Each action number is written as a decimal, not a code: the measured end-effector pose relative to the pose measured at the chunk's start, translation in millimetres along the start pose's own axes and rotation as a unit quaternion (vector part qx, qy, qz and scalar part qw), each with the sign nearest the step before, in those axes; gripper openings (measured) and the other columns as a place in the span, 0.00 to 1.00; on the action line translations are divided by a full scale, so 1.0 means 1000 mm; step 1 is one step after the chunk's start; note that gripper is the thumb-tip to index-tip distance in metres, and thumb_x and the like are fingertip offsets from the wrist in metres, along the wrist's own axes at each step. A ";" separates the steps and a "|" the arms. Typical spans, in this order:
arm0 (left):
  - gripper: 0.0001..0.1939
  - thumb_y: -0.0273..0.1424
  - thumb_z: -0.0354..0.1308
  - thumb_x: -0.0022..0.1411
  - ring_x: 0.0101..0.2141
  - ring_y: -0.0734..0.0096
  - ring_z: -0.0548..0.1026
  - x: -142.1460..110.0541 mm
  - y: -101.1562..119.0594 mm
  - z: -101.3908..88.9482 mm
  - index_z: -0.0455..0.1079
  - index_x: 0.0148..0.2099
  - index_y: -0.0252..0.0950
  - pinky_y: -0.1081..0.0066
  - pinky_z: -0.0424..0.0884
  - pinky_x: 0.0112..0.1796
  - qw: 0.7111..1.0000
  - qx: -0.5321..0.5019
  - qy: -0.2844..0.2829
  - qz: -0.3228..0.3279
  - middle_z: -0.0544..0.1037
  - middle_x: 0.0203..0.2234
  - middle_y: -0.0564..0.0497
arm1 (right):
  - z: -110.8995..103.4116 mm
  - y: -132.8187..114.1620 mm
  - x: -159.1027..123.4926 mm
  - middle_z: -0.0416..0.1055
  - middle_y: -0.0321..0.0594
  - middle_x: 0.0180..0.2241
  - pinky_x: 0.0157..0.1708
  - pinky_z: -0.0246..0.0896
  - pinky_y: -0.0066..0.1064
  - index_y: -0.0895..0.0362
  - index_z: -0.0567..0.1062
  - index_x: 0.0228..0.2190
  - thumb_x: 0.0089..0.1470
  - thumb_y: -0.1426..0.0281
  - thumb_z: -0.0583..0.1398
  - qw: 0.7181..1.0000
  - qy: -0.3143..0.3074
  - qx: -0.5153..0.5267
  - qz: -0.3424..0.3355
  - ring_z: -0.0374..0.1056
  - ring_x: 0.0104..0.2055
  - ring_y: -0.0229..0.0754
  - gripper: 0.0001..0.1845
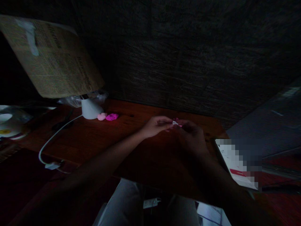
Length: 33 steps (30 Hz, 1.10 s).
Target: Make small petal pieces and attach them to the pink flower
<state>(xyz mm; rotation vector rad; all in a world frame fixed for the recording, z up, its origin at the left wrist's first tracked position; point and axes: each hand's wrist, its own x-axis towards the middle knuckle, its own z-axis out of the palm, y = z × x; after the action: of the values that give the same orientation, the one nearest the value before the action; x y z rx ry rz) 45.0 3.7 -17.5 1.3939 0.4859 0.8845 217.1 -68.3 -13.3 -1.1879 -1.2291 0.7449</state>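
Observation:
Both of my hands meet above the dark wooden table (94, 138). The fingers of my left hand (155, 126) pinch a small white piece (175, 122) of unclear kind. From the other side my right hand (194, 135) closes its fingertips on the same piece. Some pink shows around the fingertips, partly hidden by them. A pale pink lump (102, 116) and a bright magenta lump (112, 117), soft-looking like modelling clay, lie side by side to the left of my hands.
A lamp with a newsprint shade (63, 62) and white base (90, 109) stands at the left, its cord (50, 133) hanging over the front edge. A white cup (7, 122) is far left. A white and red book or box (237, 169) lies right. A dark wall (164, 56) rises behind.

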 end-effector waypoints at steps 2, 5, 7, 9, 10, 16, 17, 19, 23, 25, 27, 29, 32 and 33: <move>0.22 0.41 0.74 0.49 0.36 0.70 0.80 0.000 0.000 0.000 0.78 0.41 0.30 0.68 0.76 0.39 1.000 0.013 0.008 0.010 0.83 0.37 0.45 | 0.000 0.001 0.000 0.83 0.42 0.41 0.54 0.66 0.46 0.51 0.83 0.34 0.45 0.58 0.72 1.000 0.000 -0.006 -0.012 0.77 0.48 0.50 0.15; 0.21 0.40 0.73 0.49 0.37 0.68 0.80 0.001 -0.001 0.000 0.78 0.41 0.31 0.69 0.75 0.38 0.999 0.024 0.017 0.028 0.83 0.38 0.45 | -0.001 -0.001 0.001 0.83 0.42 0.40 0.54 0.67 0.46 0.51 0.83 0.34 0.45 0.57 0.72 1.000 0.001 -0.005 -0.022 0.77 0.48 0.50 0.15; 0.21 0.40 0.73 0.49 0.37 0.67 0.80 0.001 -0.001 -0.001 0.78 0.41 0.31 0.69 0.75 0.38 0.999 0.032 0.021 0.037 0.83 0.38 0.45 | -0.001 -0.004 0.000 0.83 0.42 0.40 0.54 0.67 0.46 0.51 0.83 0.34 0.46 0.58 0.72 1.000 0.005 -0.002 -0.017 0.77 0.47 0.50 0.14; 0.20 0.39 0.73 0.49 0.38 0.67 0.80 0.002 0.000 -0.001 0.79 0.40 0.31 0.67 0.75 0.40 0.997 0.043 0.027 0.050 0.84 0.38 0.45 | 0.000 -0.006 0.000 0.83 0.42 0.40 0.54 0.68 0.46 0.51 0.83 0.34 0.44 0.57 0.73 1.000 0.012 0.005 -0.009 0.77 0.47 0.50 0.15; 0.19 0.38 0.73 0.49 0.38 0.67 0.81 0.002 0.000 0.000 0.79 0.40 0.31 0.67 0.74 0.42 0.997 0.046 0.030 0.058 0.84 0.38 0.45 | 0.000 -0.007 0.000 0.83 0.42 0.40 0.53 0.68 0.46 0.52 0.83 0.33 0.44 0.57 0.73 1.000 0.014 0.009 -0.005 0.77 0.47 0.50 0.16; 0.21 0.37 0.74 0.47 0.41 0.64 0.81 0.002 0.000 0.001 0.79 0.42 0.32 0.64 0.75 0.45 0.997 0.020 0.025 0.064 0.84 0.40 0.44 | 0.002 -0.009 -0.001 0.83 0.42 0.38 0.53 0.67 0.46 0.52 0.83 0.32 0.42 0.59 0.74 0.999 0.033 0.032 0.014 0.77 0.45 0.49 0.15; 0.22 0.37 0.74 0.47 0.41 0.63 0.81 0.002 -0.001 0.001 0.79 0.43 0.32 0.64 0.75 0.44 0.998 0.015 0.023 0.057 0.84 0.41 0.43 | 0.002 -0.009 -0.001 0.83 0.42 0.38 0.53 0.67 0.45 0.53 0.83 0.32 0.42 0.59 0.74 0.998 0.037 0.036 0.019 0.77 0.45 0.49 0.15; 0.23 0.38 0.74 0.47 0.42 0.61 0.82 0.002 -0.001 0.001 0.79 0.44 0.32 0.64 0.76 0.41 0.999 0.007 0.020 0.045 0.84 0.42 0.42 | 0.002 -0.009 0.000 0.83 0.42 0.39 0.52 0.68 0.45 0.53 0.83 0.33 0.42 0.60 0.74 0.998 0.041 0.047 0.029 0.77 0.44 0.48 0.15; 0.23 0.38 0.75 0.47 0.42 0.61 0.82 0.002 -0.001 0.001 0.79 0.44 0.32 0.65 0.77 0.40 0.999 -0.006 0.024 0.029 0.84 0.41 0.42 | 0.002 -0.010 -0.001 0.83 0.41 0.38 0.51 0.68 0.43 0.53 0.83 0.33 0.41 0.60 0.74 0.997 0.044 0.059 0.040 0.77 0.42 0.47 0.16; 0.24 0.39 0.75 0.46 0.42 0.61 0.82 0.002 0.000 0.001 0.79 0.43 0.31 0.65 0.77 0.41 0.999 -0.009 0.024 0.024 0.84 0.41 0.42 | 0.003 -0.010 -0.001 0.82 0.41 0.38 0.51 0.68 0.43 0.52 0.83 0.33 0.41 0.60 0.74 0.996 0.043 0.057 0.044 0.76 0.42 0.47 0.15; 0.25 0.39 0.76 0.45 0.42 0.61 0.82 0.001 0.000 0.001 0.79 0.43 0.31 0.64 0.77 0.42 0.999 -0.012 0.023 0.019 0.84 0.41 0.42 | 0.002 -0.009 -0.001 0.82 0.41 0.38 0.50 0.68 0.43 0.52 0.83 0.33 0.41 0.60 0.74 0.996 0.043 0.057 0.047 0.76 0.42 0.46 0.15; 0.25 0.40 0.76 0.45 0.42 0.62 0.82 0.001 0.000 0.002 0.78 0.43 0.31 0.63 0.78 0.42 1.000 -0.017 0.021 0.013 0.84 0.41 0.42 | 0.002 -0.008 -0.001 0.82 0.41 0.38 0.50 0.68 0.42 0.52 0.83 0.33 0.41 0.60 0.74 0.996 0.040 0.059 0.051 0.76 0.42 0.47 0.16; 0.25 0.40 0.76 0.45 0.40 0.64 0.82 0.000 0.001 0.003 0.78 0.43 0.31 0.63 0.78 0.43 0.999 -0.028 0.021 0.003 0.84 0.40 0.43 | 0.001 -0.006 0.000 0.82 0.41 0.39 0.50 0.68 0.42 0.52 0.83 0.34 0.41 0.60 0.73 0.996 0.035 0.058 0.051 0.76 0.43 0.47 0.16; 0.25 0.40 0.76 0.45 0.39 0.65 0.81 0.000 0.002 0.003 0.78 0.42 0.31 0.64 0.77 0.43 0.999 -0.030 0.021 -0.001 0.84 0.40 0.43 | 0.001 -0.006 0.000 0.82 0.41 0.40 0.50 0.68 0.42 0.52 0.83 0.34 0.41 0.60 0.73 0.997 0.033 0.057 0.050 0.76 0.43 0.46 0.16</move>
<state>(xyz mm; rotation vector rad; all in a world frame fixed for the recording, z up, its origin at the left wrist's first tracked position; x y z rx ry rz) 47.0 1.2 -15.4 1.3227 0.4882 0.9217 215.5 -70.1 -8.1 -1.1771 -1.0635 0.8333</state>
